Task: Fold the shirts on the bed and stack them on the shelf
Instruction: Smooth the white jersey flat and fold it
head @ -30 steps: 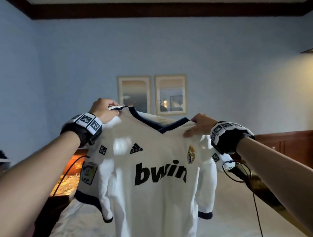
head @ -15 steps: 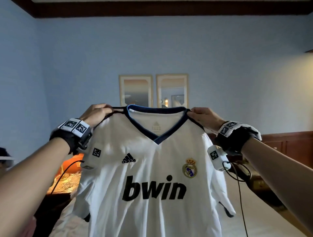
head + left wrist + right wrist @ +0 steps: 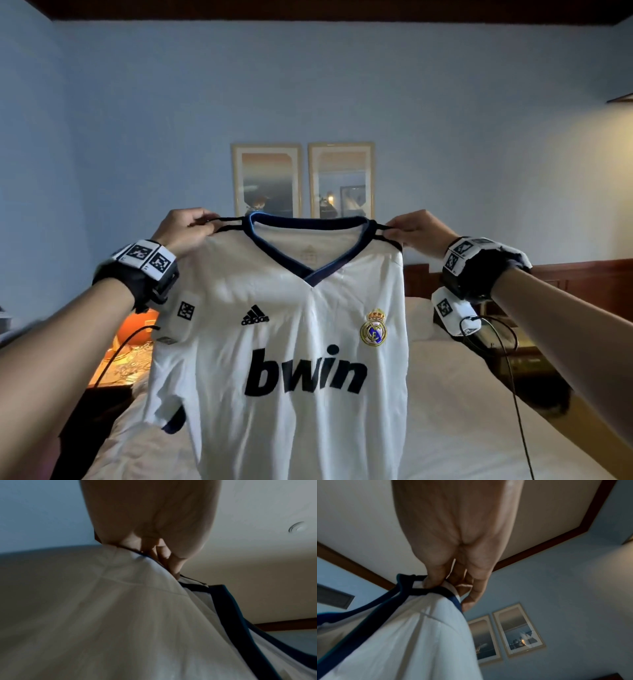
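**Head view: jersey up mid-frame, pre-fold**

Held up by both shoulders so the white shirt [image 3: 284, 342] hangs flat above the bed [image 3: 462, 394]. Left hand [image 3: 186, 229] and right hand [image 3: 419, 229] both pinched tight on the seams beside the collar. Probably squaring up for folding.

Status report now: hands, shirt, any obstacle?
Left hand and right hand each pinch a shoulder of the shirt. Shirt hangs spread above the bed, unfolded. Nothing in the way.
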Demonstrator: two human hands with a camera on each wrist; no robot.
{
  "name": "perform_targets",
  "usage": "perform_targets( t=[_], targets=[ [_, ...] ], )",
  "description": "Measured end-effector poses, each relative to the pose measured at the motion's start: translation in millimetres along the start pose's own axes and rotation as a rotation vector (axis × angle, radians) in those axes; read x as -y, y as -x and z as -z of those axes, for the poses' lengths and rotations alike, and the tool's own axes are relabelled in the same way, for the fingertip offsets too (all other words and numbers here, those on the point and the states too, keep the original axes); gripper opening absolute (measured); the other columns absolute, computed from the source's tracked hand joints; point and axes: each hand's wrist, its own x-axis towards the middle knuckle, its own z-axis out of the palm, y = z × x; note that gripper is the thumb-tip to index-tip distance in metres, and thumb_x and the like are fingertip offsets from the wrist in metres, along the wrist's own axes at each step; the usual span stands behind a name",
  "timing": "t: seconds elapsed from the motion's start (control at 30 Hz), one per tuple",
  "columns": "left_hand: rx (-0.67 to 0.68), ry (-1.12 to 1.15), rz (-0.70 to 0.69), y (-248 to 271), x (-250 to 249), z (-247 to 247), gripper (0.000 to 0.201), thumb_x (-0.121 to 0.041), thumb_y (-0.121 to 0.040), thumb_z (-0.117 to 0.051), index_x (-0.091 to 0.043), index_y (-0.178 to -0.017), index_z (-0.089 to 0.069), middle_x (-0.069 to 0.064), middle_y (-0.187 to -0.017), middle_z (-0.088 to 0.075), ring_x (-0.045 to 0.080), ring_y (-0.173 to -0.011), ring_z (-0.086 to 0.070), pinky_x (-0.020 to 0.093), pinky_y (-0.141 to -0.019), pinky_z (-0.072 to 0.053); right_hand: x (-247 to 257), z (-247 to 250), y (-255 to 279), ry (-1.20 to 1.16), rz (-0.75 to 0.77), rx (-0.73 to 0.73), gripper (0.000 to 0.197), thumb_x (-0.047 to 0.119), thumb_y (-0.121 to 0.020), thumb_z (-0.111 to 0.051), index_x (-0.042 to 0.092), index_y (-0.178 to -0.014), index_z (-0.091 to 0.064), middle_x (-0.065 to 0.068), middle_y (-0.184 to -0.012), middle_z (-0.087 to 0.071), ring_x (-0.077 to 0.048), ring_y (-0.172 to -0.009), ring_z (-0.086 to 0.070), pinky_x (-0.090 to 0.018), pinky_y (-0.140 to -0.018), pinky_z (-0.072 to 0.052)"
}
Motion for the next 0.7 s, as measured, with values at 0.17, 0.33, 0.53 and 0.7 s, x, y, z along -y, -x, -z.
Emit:
perform_targets(
  t=[0.17, 0.33, 0.53, 0.7],
  targets=[
    [-0.024, 0.148, 0.013, -3, -5, -9, 0.009, -0.015, -0.092, -0.065, -0.023, -0.088, -0.069, 0.002, -0.09, -0.068, 0.016, -0.083, -0.058, 0.025, -0.075, -0.046, 1, -4, -6, -0.036, -0.065, -0.012, 0.012, 0.02, -0.091, -0.066, 0.015, -0.081, -0.066, 0.002, -0.07, -0.063, -0.002, -0.058, -0.054, -0.013, -0.06, -0.043],
    [-0.007, 0.18, 0.019, -3, -3, -15, 0.013, -0.017, -0.09, -0.065, -0.026, -0.081, -0.068, -0.001, -0.085, -0.066, 0.017, -0.082, -0.059, 0.029, -0.078, -0.045, -1, -1, -3, -0.119, -0.062, -0.009, 0.018, 0.028, -0.092, -0.065, 0.011, -0.087, -0.061, 0.002, -0.073, -0.065, -0.008, -0.059, -0.057, -0.023, -0.061, -0.047],
    [-0.048, 0.007, -0.038, 0, -1, -18, 0.009, -0.026, -0.092, -0.064, -0.019, -0.098, -0.063, 0.01, -0.098, -0.069, 0.028, -0.094, -0.062, 0.031, -0.083, -0.045, 1, 10, 9, -0.032, -0.151, 0.059, 0.042, 0.048, -0.084, -0.067, 0.017, -0.055, -0.063, 0.004, -0.053, -0.058, -0.013, -0.05, -0.053, -0.02, -0.048, -0.039],
    [0.042, -0.083, -0.06, 3, 4, -24, 0.019, -0.035, -0.094, -0.059, -0.019, -0.103, -0.055, 0.011, -0.103, -0.069, 0.031, -0.095, -0.062, 0.038, -0.084, -0.047, -7, 16, 9, -0.122, -0.173, -0.008, 0.035, 0.036, -0.084, -0.067, 0.01, -0.061, -0.063, -0.004, -0.061, -0.059, -0.019, -0.057, -0.053, -0.027, -0.057, -0.041]
  ],
)
